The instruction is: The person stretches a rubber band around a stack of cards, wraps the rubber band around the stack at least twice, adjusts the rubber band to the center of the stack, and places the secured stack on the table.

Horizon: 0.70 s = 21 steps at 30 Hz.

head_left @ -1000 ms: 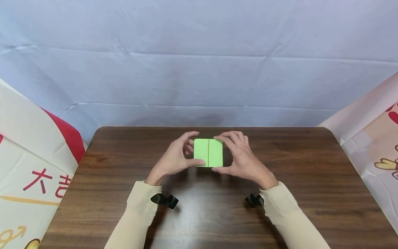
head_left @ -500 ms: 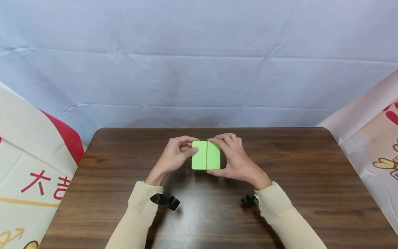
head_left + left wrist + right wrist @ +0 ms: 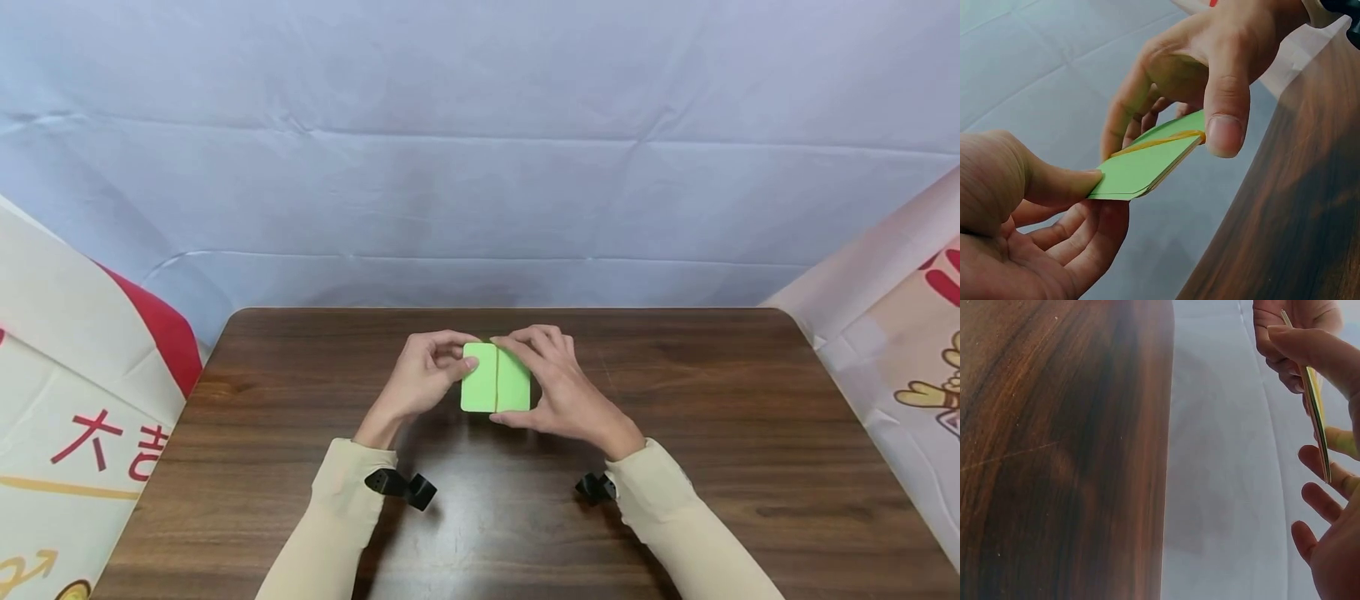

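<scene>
A thin stack of light green square cards [image 3: 478, 383] is held up over the table, with a yellow-brown rubber band [image 3: 497, 379] running across its middle. My left hand [image 3: 420, 375] pinches its left edge, thumb on the green face and fingers behind. My right hand [image 3: 558, 387] spans the stack from the right, fingertips at the top edge and thumb at the bottom edge, right where the band crosses. In the left wrist view the band [image 3: 1160, 143] lies beside the right thumb [image 3: 1225, 128]. From the right wrist, the stack [image 3: 1313, 406] appears edge-on.
A brown wood-grain table [image 3: 750, 417] lies beneath both hands. Behind it hangs a pale cloth backdrop [image 3: 480, 167]. Printed cloths with red lettering [image 3: 93, 437] and cartoon figures [image 3: 930, 396] flank the sides. Each wrist carries a small black camera mount [image 3: 405, 487].
My left thumb has shifted from the stack's lower edge to its upper left. My right fingertips have slid left along the edges to the band. The stack has moved slightly left and towards me.
</scene>
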### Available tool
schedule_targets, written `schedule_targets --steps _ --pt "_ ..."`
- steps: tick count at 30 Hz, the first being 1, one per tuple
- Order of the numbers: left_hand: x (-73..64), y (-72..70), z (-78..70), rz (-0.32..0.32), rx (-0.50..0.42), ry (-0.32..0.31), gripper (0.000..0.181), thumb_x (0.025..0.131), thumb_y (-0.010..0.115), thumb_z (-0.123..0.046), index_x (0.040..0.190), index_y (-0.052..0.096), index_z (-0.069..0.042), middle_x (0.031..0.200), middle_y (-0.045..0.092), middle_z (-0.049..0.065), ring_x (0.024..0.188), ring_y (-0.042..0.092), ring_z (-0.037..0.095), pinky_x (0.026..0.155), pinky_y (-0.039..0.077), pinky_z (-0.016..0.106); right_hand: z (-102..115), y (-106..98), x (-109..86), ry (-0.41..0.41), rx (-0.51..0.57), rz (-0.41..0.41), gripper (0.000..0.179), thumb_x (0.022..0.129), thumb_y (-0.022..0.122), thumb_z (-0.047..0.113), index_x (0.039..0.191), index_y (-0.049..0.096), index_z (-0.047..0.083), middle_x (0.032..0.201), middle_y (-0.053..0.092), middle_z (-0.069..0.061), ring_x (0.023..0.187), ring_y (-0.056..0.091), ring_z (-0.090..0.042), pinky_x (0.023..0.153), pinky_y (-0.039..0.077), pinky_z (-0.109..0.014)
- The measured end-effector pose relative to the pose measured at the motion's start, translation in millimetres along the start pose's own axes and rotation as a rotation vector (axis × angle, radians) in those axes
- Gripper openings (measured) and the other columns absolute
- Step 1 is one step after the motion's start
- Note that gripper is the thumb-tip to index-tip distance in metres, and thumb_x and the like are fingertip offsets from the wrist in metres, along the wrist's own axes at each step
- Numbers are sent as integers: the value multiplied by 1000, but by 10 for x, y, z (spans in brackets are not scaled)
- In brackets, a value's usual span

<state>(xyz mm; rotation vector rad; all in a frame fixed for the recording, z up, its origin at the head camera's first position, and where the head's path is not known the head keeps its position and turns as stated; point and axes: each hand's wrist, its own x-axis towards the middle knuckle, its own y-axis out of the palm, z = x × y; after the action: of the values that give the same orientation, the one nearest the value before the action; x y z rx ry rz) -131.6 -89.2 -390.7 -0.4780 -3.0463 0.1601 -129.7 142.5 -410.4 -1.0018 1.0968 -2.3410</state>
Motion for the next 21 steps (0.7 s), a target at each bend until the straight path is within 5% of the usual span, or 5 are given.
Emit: schedule_targets --steps 9,14,17,21 --pt "14 12 39 -31 -19 4 25 92 66 8 118 69 6 93 72 18 85 73 22 76 56 31 -34 -37 -43 39 -17 25 104 69 94 45 154 43 12 137 49 -7 123 38 -30 93 28 -49" --pt "44 -29 122 -35 -1 1 31 93 67 6 125 66 3 94 71 18 84 73 22 78 55 31 -96 -87 -77 91 -51 14 101 64 96 45 147 50 11 135 51 -7 122 40 -30 92 29 -49" --pt "73 -65 178 38 97 21 42 91 73 2 132 62 1 94 69 15 82 70 21 77 56 31 -144 -57 -87 114 -63 30 97 65 95 48 144 54 9 134 51 -7 122 40 -30 93 29 -50" --pt "135 -92 273 177 358 34 73 78 90 -10 140 53 1 98 66 8 83 66 17 77 56 32 -253 15 -95 172 -68 93 95 67 92 54 143 56 9 132 51 -6 122 38 -30 94 29 -51"
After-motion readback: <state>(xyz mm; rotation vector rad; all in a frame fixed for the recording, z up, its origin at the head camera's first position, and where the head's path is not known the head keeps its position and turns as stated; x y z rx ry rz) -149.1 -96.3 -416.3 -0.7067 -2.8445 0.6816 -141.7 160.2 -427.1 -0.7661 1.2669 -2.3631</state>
